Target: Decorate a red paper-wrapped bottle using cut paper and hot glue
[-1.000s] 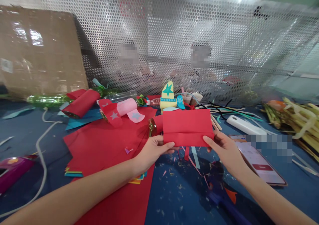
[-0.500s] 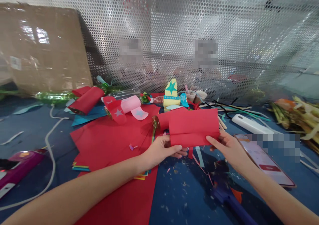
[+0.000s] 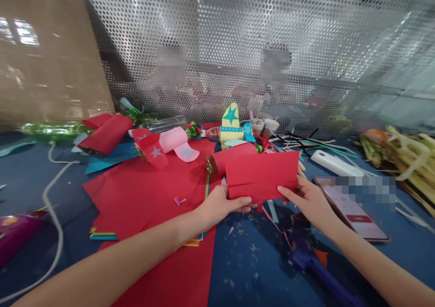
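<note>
A folded red paper rectangle [image 3: 261,173] is held upright above the blue table between both my hands. My left hand [image 3: 220,203] pinches its lower left corner, fingers closed on the folded edge. At its lower right corner my right hand [image 3: 307,198] grips the paper, thumb in front. Behind the paper lies a bottle wrapped in red paper [image 3: 231,155]. Large red paper sheets [image 3: 146,193] lie flat under my left forearm.
A smartphone [image 3: 351,207] and a white case [image 3: 335,164] lie to the right, with straw-like stalks [image 3: 401,155] beyond. Decorated paper-wrapped bottles [image 3: 108,134], a yellow paper rocket [image 3: 230,128], a white cord [image 3: 56,216], blue-handled scissors [image 3: 316,268] and a perforated metal screen [image 3: 238,48] surround the spot.
The folded red paper has come slightly lower and nearer the table, with both hands still on its bottom corners. The camera view shifted a little.
</note>
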Action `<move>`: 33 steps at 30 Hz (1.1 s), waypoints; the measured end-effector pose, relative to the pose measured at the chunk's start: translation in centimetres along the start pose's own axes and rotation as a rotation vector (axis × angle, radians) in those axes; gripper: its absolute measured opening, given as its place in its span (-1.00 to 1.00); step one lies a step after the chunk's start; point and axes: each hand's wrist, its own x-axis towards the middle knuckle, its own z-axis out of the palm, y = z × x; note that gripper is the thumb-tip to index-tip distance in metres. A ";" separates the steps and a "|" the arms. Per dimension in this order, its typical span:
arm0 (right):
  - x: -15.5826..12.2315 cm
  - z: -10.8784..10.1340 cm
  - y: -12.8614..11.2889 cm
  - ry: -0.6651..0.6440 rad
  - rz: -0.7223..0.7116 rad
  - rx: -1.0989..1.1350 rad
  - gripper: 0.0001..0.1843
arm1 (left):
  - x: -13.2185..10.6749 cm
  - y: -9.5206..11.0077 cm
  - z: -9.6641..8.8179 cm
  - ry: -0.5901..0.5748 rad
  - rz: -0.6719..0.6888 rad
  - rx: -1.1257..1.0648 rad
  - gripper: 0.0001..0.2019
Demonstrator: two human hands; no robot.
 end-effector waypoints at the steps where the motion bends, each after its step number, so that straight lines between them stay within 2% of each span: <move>1: 0.0 0.0 -0.1 0.000 0.002 0.000 -0.72 | 0.1 -0.1 -0.1 -0.007 -0.003 0.004 -0.54; 7: 0.0 0.0 -0.8 -0.018 0.021 0.033 -0.70 | 0.2 -0.1 -0.3 0.006 -0.005 0.029 -0.54; 13: 0.3 -0.1 -0.2 -0.057 0.021 0.070 -0.68 | 0.2 0.2 -0.2 0.046 -0.033 0.030 -0.54; 19: 0.3 -0.3 0.1 -0.079 0.031 0.083 -0.71 | 0.4 -0.1 -0.4 0.028 -0.024 0.038 -0.58; 33: 0.0 -0.2 -0.5 -0.061 0.039 0.017 -0.72 | 0.0 0.5 -0.3 0.041 -0.039 0.077 -0.60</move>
